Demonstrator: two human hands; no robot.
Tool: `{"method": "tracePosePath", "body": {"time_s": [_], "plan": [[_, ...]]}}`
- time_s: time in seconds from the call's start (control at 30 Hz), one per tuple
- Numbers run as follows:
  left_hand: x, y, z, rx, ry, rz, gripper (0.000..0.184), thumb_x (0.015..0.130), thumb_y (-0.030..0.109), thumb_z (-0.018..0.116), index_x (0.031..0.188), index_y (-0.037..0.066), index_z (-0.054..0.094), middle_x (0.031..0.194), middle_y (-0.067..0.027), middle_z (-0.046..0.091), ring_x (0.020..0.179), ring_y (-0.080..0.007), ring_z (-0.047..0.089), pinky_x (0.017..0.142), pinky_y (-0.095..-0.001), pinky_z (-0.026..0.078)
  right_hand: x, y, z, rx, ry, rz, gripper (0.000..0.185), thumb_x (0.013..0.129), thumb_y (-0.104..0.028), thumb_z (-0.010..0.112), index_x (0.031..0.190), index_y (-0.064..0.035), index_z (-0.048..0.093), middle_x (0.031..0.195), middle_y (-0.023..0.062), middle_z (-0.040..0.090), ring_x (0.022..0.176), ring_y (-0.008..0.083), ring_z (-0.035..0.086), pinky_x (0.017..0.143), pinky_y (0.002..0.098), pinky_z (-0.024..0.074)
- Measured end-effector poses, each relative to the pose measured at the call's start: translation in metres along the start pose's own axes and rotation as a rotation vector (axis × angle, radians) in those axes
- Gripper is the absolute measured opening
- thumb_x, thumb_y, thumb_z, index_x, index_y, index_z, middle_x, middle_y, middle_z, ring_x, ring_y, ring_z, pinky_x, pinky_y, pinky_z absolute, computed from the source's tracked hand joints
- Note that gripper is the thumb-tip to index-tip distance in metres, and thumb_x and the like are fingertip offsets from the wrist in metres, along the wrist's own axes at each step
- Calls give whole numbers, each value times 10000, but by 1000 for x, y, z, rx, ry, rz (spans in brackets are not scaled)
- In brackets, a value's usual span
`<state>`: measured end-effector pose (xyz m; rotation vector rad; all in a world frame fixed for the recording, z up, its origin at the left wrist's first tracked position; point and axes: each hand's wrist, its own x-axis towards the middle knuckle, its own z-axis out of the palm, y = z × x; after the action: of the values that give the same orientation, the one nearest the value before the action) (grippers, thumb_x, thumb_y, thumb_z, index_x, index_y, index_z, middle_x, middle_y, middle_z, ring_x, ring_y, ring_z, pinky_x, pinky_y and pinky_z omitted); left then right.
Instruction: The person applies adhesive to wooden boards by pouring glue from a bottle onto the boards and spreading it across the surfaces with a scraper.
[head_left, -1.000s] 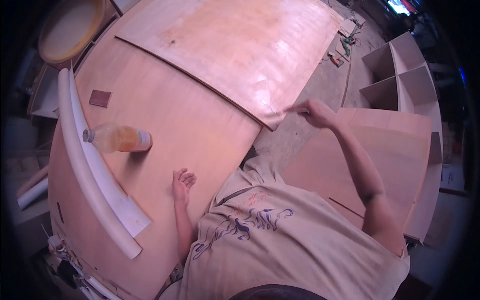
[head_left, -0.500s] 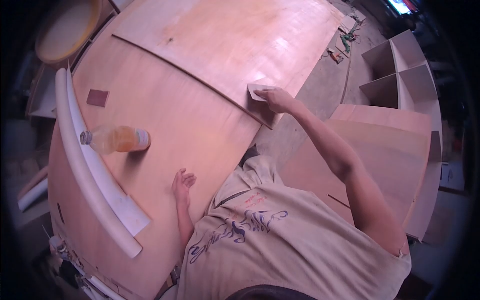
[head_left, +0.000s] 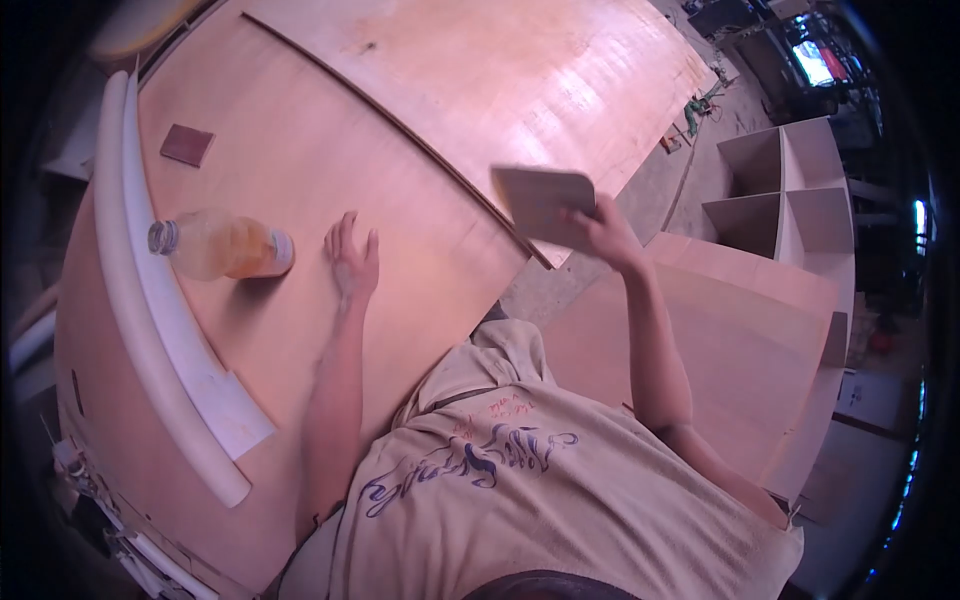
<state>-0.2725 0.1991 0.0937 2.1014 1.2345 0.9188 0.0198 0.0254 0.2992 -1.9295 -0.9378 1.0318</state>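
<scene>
The right hand [head_left: 606, 236] has its grip pinching a flat grey-brown rectangular sheet [head_left: 540, 203]; the left hand [head_left: 352, 260], grip loosely spread, is near a clear bottle of orange liquid [head_left: 222, 245]

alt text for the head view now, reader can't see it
A right hand holds a thin plate near the corner of a wooden sheet. The left hand, open and empty, is over a wooden board, with a bottle and a pale roll to its left.

A thin, flat, greyish plate [head_left: 540, 203] with a rounded corner is held tilted near one corner of a pale, glossy-patched plywood sheet [head_left: 490, 90] lying flat.
</scene>
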Motion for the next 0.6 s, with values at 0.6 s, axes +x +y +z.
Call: {"method": "tracePosePath", "body": {"time_s": [0.6], "plan": [[16, 6, 17, 362, -9, -209, 632, 819, 471, 611, 1320, 126, 440, 1298, -92, 451, 1242, -267, 396, 1000, -452, 327, 97, 25, 47, -799, -206, -187, 541, 843, -47, 520, 1370, -43, 400, 1235, 262, 528, 1131, 407, 518, 939, 423, 450]]}}
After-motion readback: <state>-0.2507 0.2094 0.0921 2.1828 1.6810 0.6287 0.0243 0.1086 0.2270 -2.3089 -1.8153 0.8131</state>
